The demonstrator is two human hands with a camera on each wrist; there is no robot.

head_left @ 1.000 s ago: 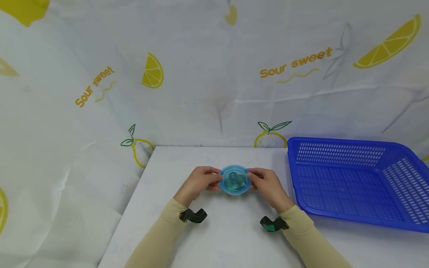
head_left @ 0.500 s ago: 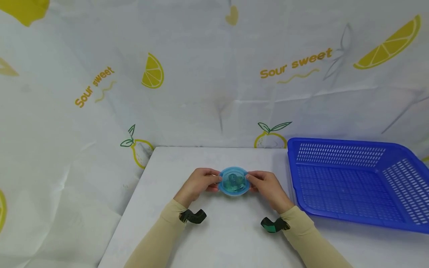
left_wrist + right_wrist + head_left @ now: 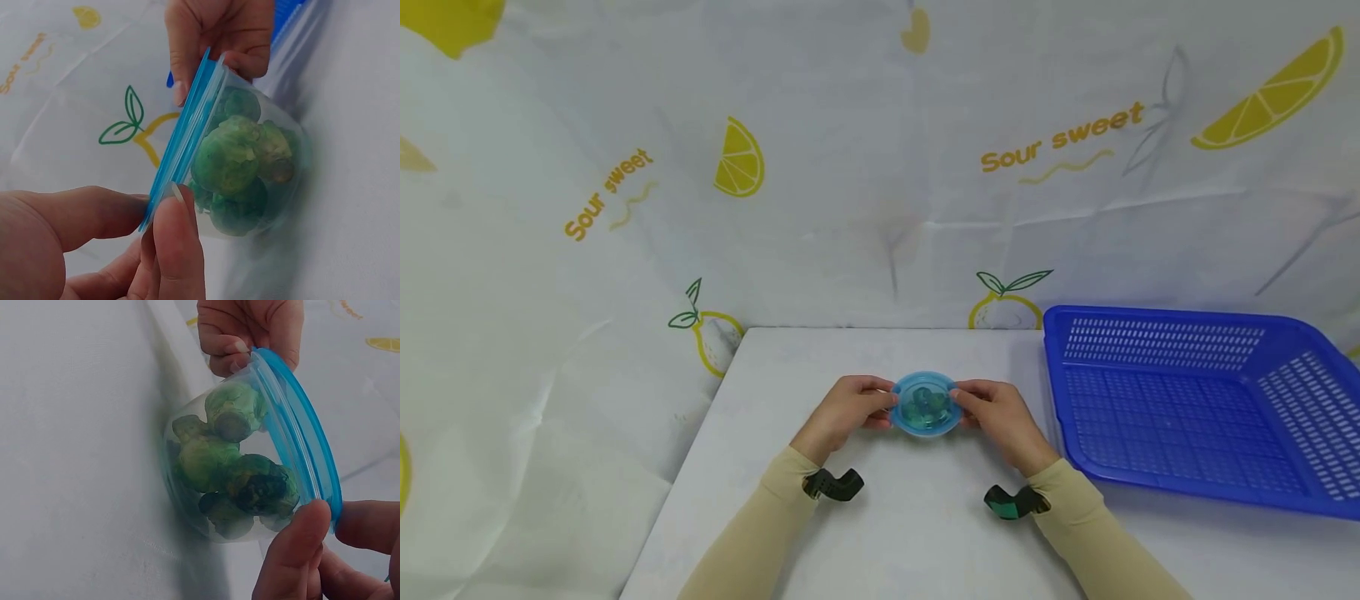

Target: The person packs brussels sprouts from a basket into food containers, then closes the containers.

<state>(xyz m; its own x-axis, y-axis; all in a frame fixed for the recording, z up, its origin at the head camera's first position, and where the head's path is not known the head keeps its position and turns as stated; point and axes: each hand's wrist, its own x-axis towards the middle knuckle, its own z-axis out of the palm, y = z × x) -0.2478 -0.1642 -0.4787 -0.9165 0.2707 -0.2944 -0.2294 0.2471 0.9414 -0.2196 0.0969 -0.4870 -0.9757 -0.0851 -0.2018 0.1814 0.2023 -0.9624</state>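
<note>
A round clear plastic food container point(image 3: 181, 509) with a light blue lid point(image 3: 927, 404) stands on the white table between both hands. Several green Brussels sprouts point(image 3: 226, 156) show through its wall in the two wrist views, one with a dark patch. On the left side, my left hand point(image 3: 850, 407) pinches the rim, thumb on the lid and fingers below its edge. Opposite it, my right hand point(image 3: 997, 415) grips the rim the same way. The lid lies over the whole mouth of the container, as both wrist views show.
A blue plastic basket point(image 3: 1165, 425) with slotted sides stands at the right of the table point(image 3: 895, 533). Behind the table hangs a white cloth point(image 3: 835, 233) with lemon prints. Each wrist carries a black camera mount point(image 3: 835, 485) over a beige sleeve point(image 3: 752, 533).
</note>
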